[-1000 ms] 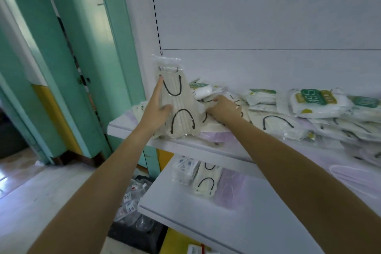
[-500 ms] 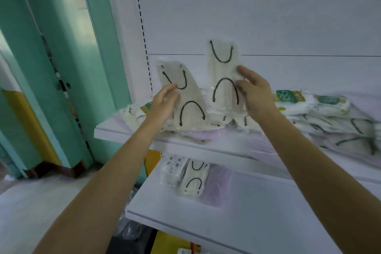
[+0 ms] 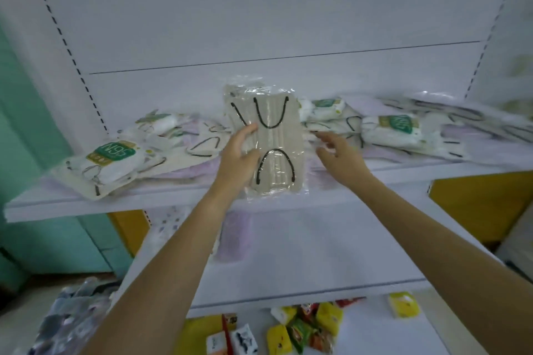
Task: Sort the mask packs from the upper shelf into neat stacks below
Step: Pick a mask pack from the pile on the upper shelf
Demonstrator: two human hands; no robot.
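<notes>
My left hand (image 3: 238, 155) pinches the flat beige mask packs in shiny clear plastic (image 3: 274, 147), thumb in front. It holds them up on end, just over the white upper shelf (image 3: 72, 204). My right hand (image 3: 341, 160) is open, fingers spread, just beside them, holding nothing. The plastic looks slippery. With one hand on them, they could slide apart and fall before reaching the white lower shelf (image 3: 317, 262).
</notes>
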